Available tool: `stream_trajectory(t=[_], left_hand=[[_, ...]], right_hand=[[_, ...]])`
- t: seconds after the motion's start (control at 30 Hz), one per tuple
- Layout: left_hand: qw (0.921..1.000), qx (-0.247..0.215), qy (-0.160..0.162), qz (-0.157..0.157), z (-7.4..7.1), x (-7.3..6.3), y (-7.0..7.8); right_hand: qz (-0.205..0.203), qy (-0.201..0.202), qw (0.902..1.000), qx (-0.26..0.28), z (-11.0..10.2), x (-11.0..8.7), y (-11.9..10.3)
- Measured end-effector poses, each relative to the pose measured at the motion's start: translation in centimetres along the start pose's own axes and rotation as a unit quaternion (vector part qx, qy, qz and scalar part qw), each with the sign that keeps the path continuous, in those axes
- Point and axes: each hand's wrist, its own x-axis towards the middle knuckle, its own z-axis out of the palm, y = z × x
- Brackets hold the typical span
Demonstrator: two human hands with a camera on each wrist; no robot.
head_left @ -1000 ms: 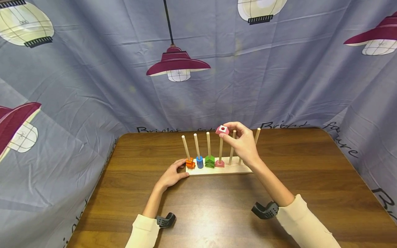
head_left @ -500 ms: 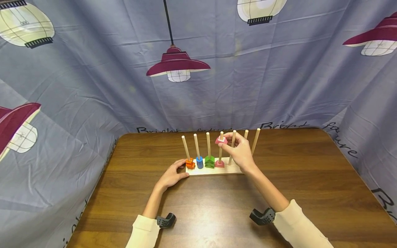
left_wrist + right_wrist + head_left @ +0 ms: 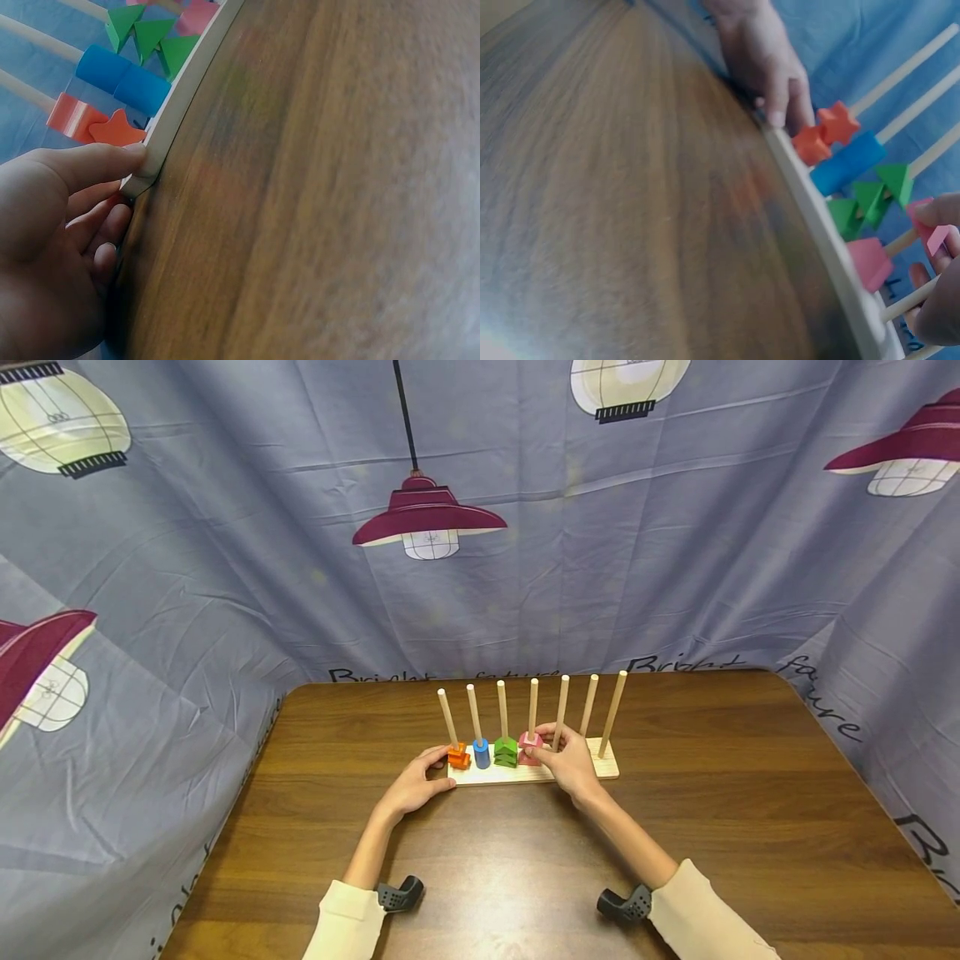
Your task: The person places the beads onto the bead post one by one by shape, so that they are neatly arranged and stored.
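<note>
A pale wooden peg board (image 3: pixel 495 776) stands on the table with a row of upright pegs. My left hand (image 3: pixel 411 787) grips its left end, the thumb on the front edge and the fingers at the end and behind. My right hand (image 3: pixel 572 768) pinches a pink block (image 3: pixel 932 234) threaded on the fourth peg from the left. Beneath it, at the foot of that peg, sits another pink block (image 3: pixel 871 262); a small gap shows between them in the right wrist view. Orange stars (image 3: pixel 459 757), blue cylinders (image 3: pixel 482 754) and green triangles (image 3: pixel 506 753) are stacked on the first three pegs.
Three bare pegs rise right of the pink stack, the rightmost peg (image 3: pixel 613 714) near the board's end. The brown wooden table (image 3: pixel 712 793) stretches out around the board. A blue-grey curtain (image 3: pixel 480 610) printed with lamps hangs behind the table's back edge.
My right hand has brought the pink block down onto the fourth peg and slid it low, close above the other pink block. The left hand has stayed at the board's end.
</note>
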Motion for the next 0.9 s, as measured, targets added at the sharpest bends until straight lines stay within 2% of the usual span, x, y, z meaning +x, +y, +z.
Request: stream_trajectory(t=[0.13, 0.37, 0.7, 0.9], left_hand=[[1.0, 0.002, 0.002, 0.002, 0.0, 0.1, -0.1], [1.0, 0.002, -0.003, -0.003, 0.0, 0.1, -0.1], [1.0, 0.005, -0.002, 0.006, 0.0, 0.3, -0.1], [1.0, 0.002, -0.007, 0.005, -0.1, 0.3, 0.0]], right_hand=[[0.018, -0.004, 0.9996, 0.023, 0.1, 0.0, 0.8], [0.026, 0.004, 0.9992, -0.029, -0.1, 0.0, 1.3], [0.026, -0.003, 0.9986, -0.045, -0.2, 0.2, 1.9], [0.018, 0.002, 0.9969, -0.076, -0.3, -0.4, 1.5]])
